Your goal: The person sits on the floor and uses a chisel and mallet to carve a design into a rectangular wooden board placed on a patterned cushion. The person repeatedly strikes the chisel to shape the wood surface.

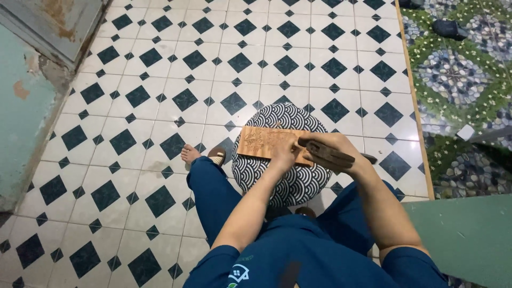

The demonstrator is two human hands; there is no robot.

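Nearest to me are my blue trouser legs, with one sandalled foot [205, 155] out on the tiles to my left. Just past my knees stands a round stool [282, 184] with a navy wave-pattern cushion, and the thin wooden plank [261, 141] lies flat across its top. My left hand [284, 152] presses down on the plank's right half, fingers curled over a small tool I cannot make out. My right hand [333, 146] is wrapped tight around the handle of a dark mallet [326, 152], held just above the plank's right end. I see faint carved lines on the left part of the plank, so I judge the carving begun but shallow. Beyond lies the diamond-patterned tile floor [240, 64], then a floral mat [458, 74] far right.
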